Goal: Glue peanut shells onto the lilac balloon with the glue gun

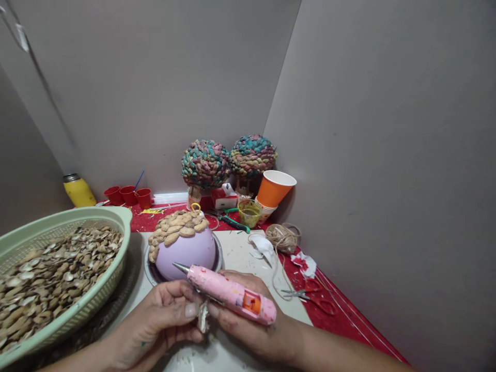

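Observation:
My right hand (258, 310) is wrapped round a pink hot glue gun (225, 289), its metal nozzle pointing up and left. Between the thumb and fingers of my left hand (166, 318) is a peanut shell (203, 316), pale inside, close to my right fingertips. Just beyond both hands, a lilac balloon (186, 256) sits in a round metal dish (219, 253). Overlapping peanut shells (176, 227) cover the top of the balloon. At the left stands a pale green basket (116, 274) full of loose peanut shells (58, 284).
Two shell-covered coloured balls (206, 164) stand at the back. Near them are an orange paper cup (274, 188), red cups (127, 195) and a yellow bottle (80, 191). Twine (282, 237) and red-handled scissors (321, 302) lie to the right, beside the grey wall (387, 155).

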Tool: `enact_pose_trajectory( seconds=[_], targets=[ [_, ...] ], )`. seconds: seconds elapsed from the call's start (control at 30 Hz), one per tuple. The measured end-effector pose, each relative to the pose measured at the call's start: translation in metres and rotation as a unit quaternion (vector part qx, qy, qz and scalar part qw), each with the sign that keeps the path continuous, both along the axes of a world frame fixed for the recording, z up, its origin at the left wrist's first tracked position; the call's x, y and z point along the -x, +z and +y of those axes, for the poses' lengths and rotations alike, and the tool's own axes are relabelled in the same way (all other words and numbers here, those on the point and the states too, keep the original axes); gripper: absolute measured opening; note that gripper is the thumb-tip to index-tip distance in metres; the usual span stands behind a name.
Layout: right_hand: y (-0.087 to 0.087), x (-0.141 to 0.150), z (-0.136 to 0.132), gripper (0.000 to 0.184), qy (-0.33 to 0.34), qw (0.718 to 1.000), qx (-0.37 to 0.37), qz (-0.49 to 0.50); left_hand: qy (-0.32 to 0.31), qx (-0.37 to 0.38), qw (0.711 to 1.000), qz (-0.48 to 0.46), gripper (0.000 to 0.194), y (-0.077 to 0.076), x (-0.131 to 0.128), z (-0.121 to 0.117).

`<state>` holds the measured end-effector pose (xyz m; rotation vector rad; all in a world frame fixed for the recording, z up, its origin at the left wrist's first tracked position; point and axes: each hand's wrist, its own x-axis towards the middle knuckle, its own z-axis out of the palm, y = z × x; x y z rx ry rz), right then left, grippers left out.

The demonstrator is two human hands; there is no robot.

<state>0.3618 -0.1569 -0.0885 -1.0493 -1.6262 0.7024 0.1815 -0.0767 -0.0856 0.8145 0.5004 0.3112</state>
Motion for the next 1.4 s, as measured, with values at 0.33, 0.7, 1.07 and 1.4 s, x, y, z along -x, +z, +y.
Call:
enact_pose_trajectory(
  seconds=[0.33, 0.7, 1.07, 1.4],
  targets=[
    [0.001, -0.003, -0.004, 0.016, -0.011, 0.998, -0.034, -0.057, -0.027, -0.011, 0.999, -0.022, 0.026, 0.005, 0.000, -0.001],
    [-0.006, -0.003, -0.003, 0.015, -0.007, 0.995, -0.050, -0.092, -0.009, -0.042, 0.998, -0.045, 0.029, 0.010, -0.003, -0.008],
    [0.014, -0.005, -0.008, 0.018, -0.054, 0.995, -0.033, -0.075, 0.071, -0.122, 0.989, -0.047, 0.024, 0.020, 0.004, 0.004],
    [0.053, -0.013, -0.021, 0.039, -0.033, 0.973, -0.118, -0.197, 0.198, -0.284, 0.935, -0.080, 0.024, 0.040, 0.022, 0.008]
  ],
)
